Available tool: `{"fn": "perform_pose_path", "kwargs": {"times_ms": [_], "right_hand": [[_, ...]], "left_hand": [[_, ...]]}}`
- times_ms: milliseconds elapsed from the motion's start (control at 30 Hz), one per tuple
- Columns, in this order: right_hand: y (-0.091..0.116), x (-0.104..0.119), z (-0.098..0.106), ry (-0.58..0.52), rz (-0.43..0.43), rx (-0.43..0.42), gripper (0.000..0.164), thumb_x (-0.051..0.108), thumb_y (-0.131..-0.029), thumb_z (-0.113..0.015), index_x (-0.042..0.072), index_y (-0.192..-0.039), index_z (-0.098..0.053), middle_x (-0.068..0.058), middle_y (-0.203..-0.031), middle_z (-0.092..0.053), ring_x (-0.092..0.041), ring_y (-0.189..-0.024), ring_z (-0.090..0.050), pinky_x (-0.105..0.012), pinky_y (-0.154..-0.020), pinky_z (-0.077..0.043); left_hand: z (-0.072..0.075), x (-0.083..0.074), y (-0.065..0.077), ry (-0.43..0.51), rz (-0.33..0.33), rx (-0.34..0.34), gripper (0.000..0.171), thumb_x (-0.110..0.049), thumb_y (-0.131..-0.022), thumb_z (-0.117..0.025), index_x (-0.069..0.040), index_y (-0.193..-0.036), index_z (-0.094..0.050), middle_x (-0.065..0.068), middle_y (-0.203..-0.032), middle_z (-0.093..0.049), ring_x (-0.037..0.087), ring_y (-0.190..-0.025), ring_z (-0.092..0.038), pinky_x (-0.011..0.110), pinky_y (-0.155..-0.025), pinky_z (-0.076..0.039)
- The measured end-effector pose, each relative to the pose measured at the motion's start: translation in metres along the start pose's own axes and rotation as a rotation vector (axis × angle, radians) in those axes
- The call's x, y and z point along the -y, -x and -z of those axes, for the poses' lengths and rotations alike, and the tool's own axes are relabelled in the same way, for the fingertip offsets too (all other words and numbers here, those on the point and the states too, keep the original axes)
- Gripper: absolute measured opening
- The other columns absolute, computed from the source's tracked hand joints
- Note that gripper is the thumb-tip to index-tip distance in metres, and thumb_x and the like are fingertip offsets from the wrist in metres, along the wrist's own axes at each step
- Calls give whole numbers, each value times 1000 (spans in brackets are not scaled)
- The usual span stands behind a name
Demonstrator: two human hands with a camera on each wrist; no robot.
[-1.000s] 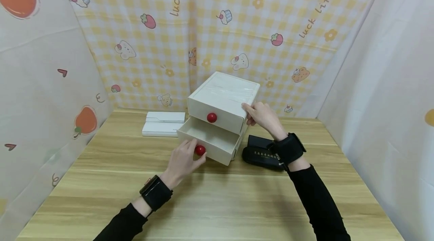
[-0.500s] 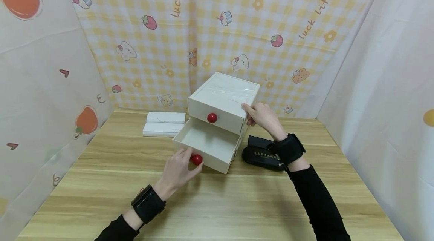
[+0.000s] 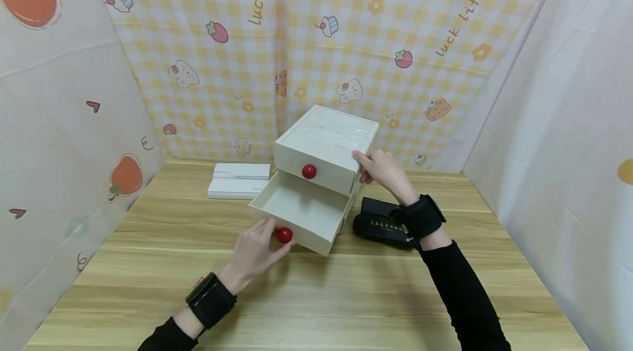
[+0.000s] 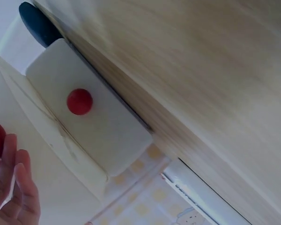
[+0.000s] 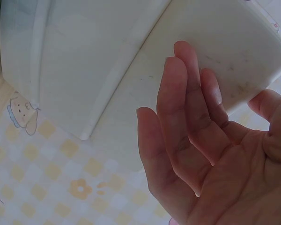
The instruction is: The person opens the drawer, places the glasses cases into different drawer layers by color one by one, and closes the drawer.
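A white two-drawer chest [image 3: 328,134] stands at an angle in the middle of the table. Its lower drawer [image 3: 312,239] is pulled well out, with a bare inside. My left hand [image 3: 253,252] pinches that drawer's round red knob [image 3: 284,235] between thumb and fingers. The upper drawer is in, and its red knob [image 3: 309,171] is untouched. At the chest's upper right edge rests my right hand [image 3: 387,171]. In the right wrist view its fingers [image 5: 172,89] lie nearly straight along the chest's side, with the thumb at the top edge.
Right of the chest lies a black case [image 3: 381,230] with gold lettering, and a second black item [image 3: 378,206] behind it. White flat boxes [image 3: 239,188] lie left of the chest at the back. A patterned curtain [image 3: 237,65] hangs behind the wooden table [image 3: 326,307].
The left hand has drawn the lower drawer farther out, toward the front left, by its knob. My right hand has stayed at the chest's edge.
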State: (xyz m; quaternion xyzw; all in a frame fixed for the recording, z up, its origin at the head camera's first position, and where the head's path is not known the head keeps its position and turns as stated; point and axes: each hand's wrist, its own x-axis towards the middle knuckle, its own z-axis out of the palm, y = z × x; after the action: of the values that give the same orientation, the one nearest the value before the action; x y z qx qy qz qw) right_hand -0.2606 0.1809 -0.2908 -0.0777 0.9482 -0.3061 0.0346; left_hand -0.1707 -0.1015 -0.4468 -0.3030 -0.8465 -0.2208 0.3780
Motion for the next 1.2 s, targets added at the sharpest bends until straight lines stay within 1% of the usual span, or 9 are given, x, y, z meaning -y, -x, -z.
{"fn": "perform_pose_path", "kwargs": {"times_ms": [200, 333, 467, 567, 667, 767, 900, 1033, 1200], "right_hand": [[0, 0, 0, -1, 0, -2, 54, 47, -99, -39, 7, -77, -68, -11, -76, -72, -12, -60, -66, -36, -76, -54], [0, -1, -1, -7, 0, -2, 54, 48, -99, -39, 7, -77, -68, -11, -76, -72, -13, -61, -66, -35, -75, -54], [0, -1, -1, -3, -1, -1, 55, 49, -99, -39, 7, -77, -68, -11, -76, -72, -13, -61, -66, -35, -75, -54], [0, -2, -2, -7, -3, -1, 55, 49, -99, -39, 7, -78, -68, -11, -76, -72, -13, -61, -66, -34, -75, -54], [1, -2, -1, -15, -3, -1, 54, 48, -99, -39, 7, -78, -68, -11, -77, -72, -13, -62, -66, -34, -75, -54], [0, -3, -1, -19, -2, -4, 54, 48, -99, -39, 7, -78, -68, -11, -76, -71, -13, -62, -66, -36, -76, -54], [1, -4, -1, -23, -6, -11, 54, 48, -99, -40, 8, -77, -68, -11, -76, -72, -14, -62, -66, -37, -76, -54], [2, -3, -2, -20, -13, -10, 55, 49, -99, -39, 8, -77, -68, -9, -75, -72, -13, -62, -67, -35, -75, -53], [1, -1, -2, -8, -12, -3, 55, 49, -99, -39, 8, -77, -68, -9, -75, -71, -13, -62, -66, -34, -73, -54]], "left_hand": [[5, 13, -6, 34, -87, -116, 48, -43, -100, -38, -6, -76, -56, 1, -61, -58, 10, -51, -53, 15, -48, -44], [13, 32, -13, 53, -79, -232, 46, -33, -101, -38, -2, -74, -57, 5, -59, -59, 13, -49, -53, 20, -46, -45], [19, 57, -16, 1, 39, -284, 36, -24, -96, -45, 0, -73, -58, 8, -58, -60, 18, -48, -53, 26, -45, -44], [19, 75, -19, -36, 184, -255, 24, -17, -92, -51, 1, -79, -60, 12, -62, -62, 22, -52, -56, 33, -47, -45], [16, 92, -24, -41, 333, -178, 20, -15, -93, -54, 3, -87, -61, 17, -73, -66, 29, -64, -61, 40, -55, -49], [10, 107, -31, -53, 438, -29, 24, -20, -96, -52, 3, -97, -61, 21, -89, -68, 36, -83, -62, 46, -70, -51], [0, 126, -39, -141, 451, 276, 35, -24, -98, -51, 4, -117, -57, 25, -119, -61, 44, -112, -52, 55, -90, -45], [-9, 137, -40, -209, 453, 572, 51, -28, -96, -53, 0, -138, -43, 24, -146, -39, 47, -136, -29, 67, -102, -31], [-17, 141, -38, -239, 502, 768, 62, -30, -96, -53, -4, -147, -30, 20, -156, -22, 46, -144, -11, 75, -104, -16]]}}
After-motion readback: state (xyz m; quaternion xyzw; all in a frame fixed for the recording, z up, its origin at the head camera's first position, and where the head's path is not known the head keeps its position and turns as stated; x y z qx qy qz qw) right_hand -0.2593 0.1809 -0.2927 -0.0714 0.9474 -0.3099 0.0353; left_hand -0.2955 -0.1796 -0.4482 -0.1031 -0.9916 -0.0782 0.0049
